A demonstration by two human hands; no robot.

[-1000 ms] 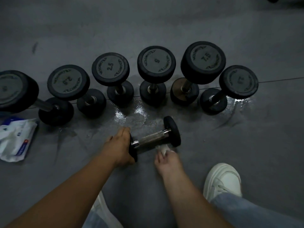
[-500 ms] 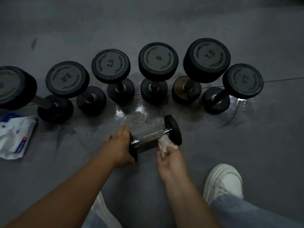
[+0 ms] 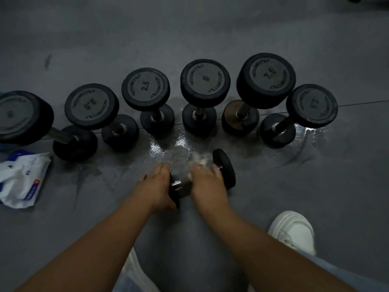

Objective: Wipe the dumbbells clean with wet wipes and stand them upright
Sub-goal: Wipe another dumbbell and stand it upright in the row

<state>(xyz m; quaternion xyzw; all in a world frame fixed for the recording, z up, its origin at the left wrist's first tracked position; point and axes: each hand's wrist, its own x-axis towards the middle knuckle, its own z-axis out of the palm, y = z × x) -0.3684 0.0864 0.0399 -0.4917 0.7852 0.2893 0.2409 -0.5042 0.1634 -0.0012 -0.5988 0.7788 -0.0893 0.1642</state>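
Standing on end across the middle of the frame, six black round-headed dumbbells point(image 3: 205, 77) form a row on the dark grey floor point(image 3: 210, 28). Just below them, at centre, a smaller black dumbbell with a chrome handle point(image 3: 225, 168) lies on its side. The left hand point(image 3: 154, 186) has its grip curled round the near head, bracing it. The right hand point(image 3: 207, 183) is over the handle with a crumpled white wet wipe point(image 3: 196, 159) seemingly pinched in its fingers, though blur hides the exact hold. I judge the handle is being wiped and this dumbbell is not yet stood up.

A damp handle could slip from the fingers and let the dumbbell roll into the row, toppling a neighbour. A head set down on the shiny wet patch point(image 3: 156, 149) just above the hands could also skid.

The floor is matte and speckled, with a thin seam behind the row; the room is dim. A white-and-blue wipe pack point(image 3: 23, 180) lies at the left edge, a white shoe point(image 3: 291, 230) at lower right.
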